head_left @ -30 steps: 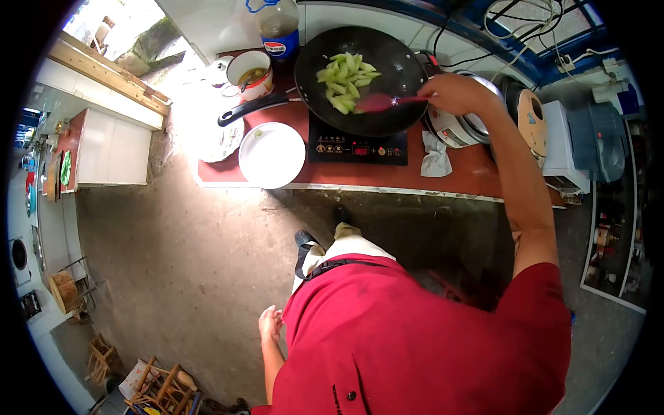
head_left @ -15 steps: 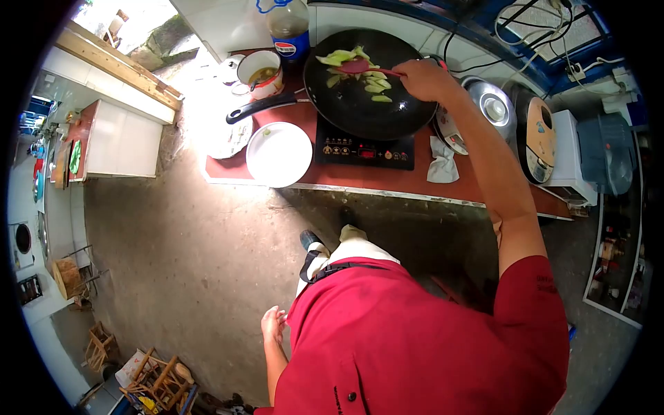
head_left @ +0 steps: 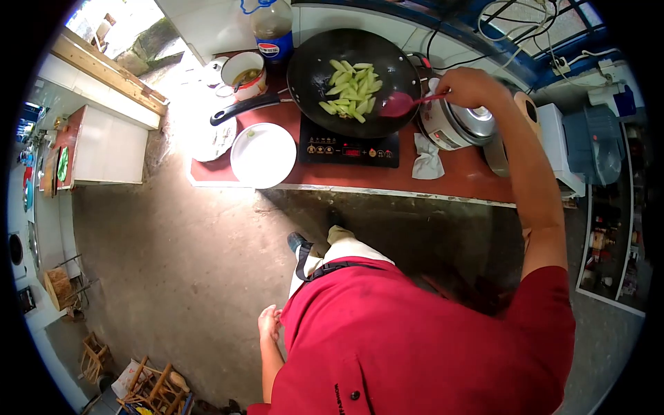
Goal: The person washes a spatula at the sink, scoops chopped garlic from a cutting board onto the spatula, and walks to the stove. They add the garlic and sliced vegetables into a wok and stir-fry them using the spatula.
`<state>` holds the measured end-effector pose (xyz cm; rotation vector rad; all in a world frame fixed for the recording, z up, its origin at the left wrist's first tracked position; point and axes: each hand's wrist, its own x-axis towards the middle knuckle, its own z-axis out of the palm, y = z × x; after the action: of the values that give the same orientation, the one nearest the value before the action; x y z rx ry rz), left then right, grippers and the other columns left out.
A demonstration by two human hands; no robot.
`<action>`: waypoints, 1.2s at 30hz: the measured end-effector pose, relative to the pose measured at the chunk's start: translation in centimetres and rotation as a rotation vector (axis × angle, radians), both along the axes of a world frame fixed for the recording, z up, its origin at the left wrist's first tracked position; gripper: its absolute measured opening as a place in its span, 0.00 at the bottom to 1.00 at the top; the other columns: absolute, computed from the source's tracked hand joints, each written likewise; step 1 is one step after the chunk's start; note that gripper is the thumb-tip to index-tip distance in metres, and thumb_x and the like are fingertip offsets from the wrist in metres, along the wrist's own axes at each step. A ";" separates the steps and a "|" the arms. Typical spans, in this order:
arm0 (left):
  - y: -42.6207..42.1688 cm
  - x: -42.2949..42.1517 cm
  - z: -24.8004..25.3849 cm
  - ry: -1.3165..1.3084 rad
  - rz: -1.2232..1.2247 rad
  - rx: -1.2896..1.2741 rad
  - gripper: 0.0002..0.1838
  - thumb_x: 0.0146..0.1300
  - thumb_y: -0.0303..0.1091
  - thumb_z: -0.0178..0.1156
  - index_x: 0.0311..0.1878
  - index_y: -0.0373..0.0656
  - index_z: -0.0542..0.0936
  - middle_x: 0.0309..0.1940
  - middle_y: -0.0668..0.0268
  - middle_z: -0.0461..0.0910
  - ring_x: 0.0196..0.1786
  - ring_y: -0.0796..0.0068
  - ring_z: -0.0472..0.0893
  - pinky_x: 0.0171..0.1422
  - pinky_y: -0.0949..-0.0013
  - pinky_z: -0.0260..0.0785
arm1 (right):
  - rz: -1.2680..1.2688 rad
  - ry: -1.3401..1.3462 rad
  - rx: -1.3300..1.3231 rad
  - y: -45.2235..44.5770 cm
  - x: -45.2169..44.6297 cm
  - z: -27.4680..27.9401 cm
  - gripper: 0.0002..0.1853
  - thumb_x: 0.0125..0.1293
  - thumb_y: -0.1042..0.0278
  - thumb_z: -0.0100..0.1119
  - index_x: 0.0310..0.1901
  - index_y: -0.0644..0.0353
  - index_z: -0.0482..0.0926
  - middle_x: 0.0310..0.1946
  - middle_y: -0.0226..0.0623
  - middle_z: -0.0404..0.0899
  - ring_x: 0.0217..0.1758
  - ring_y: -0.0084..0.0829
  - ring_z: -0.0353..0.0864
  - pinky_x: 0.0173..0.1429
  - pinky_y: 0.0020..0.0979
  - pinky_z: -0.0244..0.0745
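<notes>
My right hand (head_left: 476, 88) is closed round the handle of a pink spatula (head_left: 399, 104). The spatula's head is inside the black wok (head_left: 315, 55), near its right wall. Pale green vegetable slices (head_left: 354, 90) lie heaped in the middle of the wok, to the left of the spatula. Under the wok is a black induction cooker (head_left: 351, 152) with lit red digits. At my side hangs my left hand (head_left: 270, 322), fingers loosely curled and slightly apart, with nothing visible in it.
Left of the cooker, a white plate (head_left: 264, 158) sits below the wok's long handle (head_left: 245, 108). Behind it stand an enamel pot (head_left: 245, 75) and a large plastic bottle (head_left: 271, 28). To the right are a rice cooker (head_left: 443, 128) and a crumpled tissue (head_left: 428, 159).
My right hand has moved right, drawing the spatula from the upper middle of the wok to its right side. The slices, earlier scattered and partly lifted, now lie gathered in the middle.
</notes>
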<state>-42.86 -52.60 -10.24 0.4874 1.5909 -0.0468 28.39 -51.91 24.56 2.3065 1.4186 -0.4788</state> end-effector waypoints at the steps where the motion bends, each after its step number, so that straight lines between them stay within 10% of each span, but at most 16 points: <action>1: 0.2 0.3 0.2 0.009 0.018 0.026 0.15 0.66 0.39 0.57 0.52 0.44 0.75 0.37 0.64 0.79 0.29 0.76 0.76 0.33 0.70 0.71 | 0.003 -0.042 -0.145 -0.1 0.2 0.7 0.12 0.57 0.67 0.55 0.41 0.50 0.85 0.40 0.40 0.84 0.46 0.44 0.82 0.46 0.43 0.77; 6: 0.8 1.3 1.0 0.015 0.045 0.070 0.15 0.66 0.39 0.57 0.52 0.44 0.75 0.37 0.64 0.80 0.28 0.75 0.76 0.31 0.70 0.71 | 0.100 -0.130 -0.139 1.7 0.6 -7.1 0.14 0.58 0.68 0.53 0.44 0.51 0.84 0.41 0.42 0.83 0.44 0.45 0.82 0.46 0.43 0.76; 8: 0.7 1.0 1.6 0.042 0.024 0.073 0.15 0.65 0.39 0.58 0.52 0.44 0.74 0.37 0.64 0.80 0.27 0.74 0.76 0.29 0.70 0.71 | -0.052 -0.069 0.257 2.6 -1.4 -9.7 0.15 0.59 0.68 0.52 0.47 0.53 0.82 0.42 0.43 0.82 0.46 0.45 0.81 0.48 0.43 0.76; 12: -0.2 0.0 2.5 0.064 0.041 0.053 0.15 0.65 0.39 0.58 0.51 0.44 0.75 0.36 0.64 0.79 0.28 0.74 0.76 0.29 0.70 0.71 | 0.000 -0.010 0.348 1.9 -2.2 -8.6 0.17 0.60 0.67 0.51 0.50 0.56 0.80 0.44 0.44 0.82 0.48 0.46 0.80 0.51 0.43 0.75; 17: -2.1 -1.9 0.0 0.057 0.054 0.017 0.13 0.66 0.38 0.57 0.51 0.45 0.75 0.35 0.65 0.79 0.27 0.76 0.76 0.28 0.71 0.71 | 0.083 0.275 -0.169 1.5 -2.3 -0.7 0.17 0.61 0.67 0.50 0.50 0.58 0.80 0.45 0.48 0.81 0.50 0.47 0.79 0.53 0.42 0.73; 23: -1.7 -0.5 0.5 -0.047 -0.091 0.047 0.14 0.66 0.39 0.56 0.51 0.44 0.75 0.36 0.66 0.80 0.28 0.76 0.76 0.28 0.72 0.70 | 0.046 0.188 0.392 4.3 -2.7 -12.0 0.16 0.60 0.68 0.48 0.47 0.54 0.81 0.42 0.46 0.82 0.46 0.48 0.81 0.50 0.45 0.75; 36: 1.0 1.9 3.4 0.094 0.050 0.052 0.17 0.65 0.38 0.57 0.54 0.43 0.73 0.37 0.62 0.80 0.29 0.71 0.78 0.30 0.69 0.72 | -0.205 0.088 0.370 4.3 -3.2 -14.2 0.19 0.60 0.71 0.47 0.52 0.48 0.80 0.44 0.46 0.82 0.48 0.47 0.81 0.52 0.46 0.75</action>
<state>-40.94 -51.60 -6.82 0.4915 1.6990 0.0104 25.19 -47.63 10.33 2.7758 1.4149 -0.4072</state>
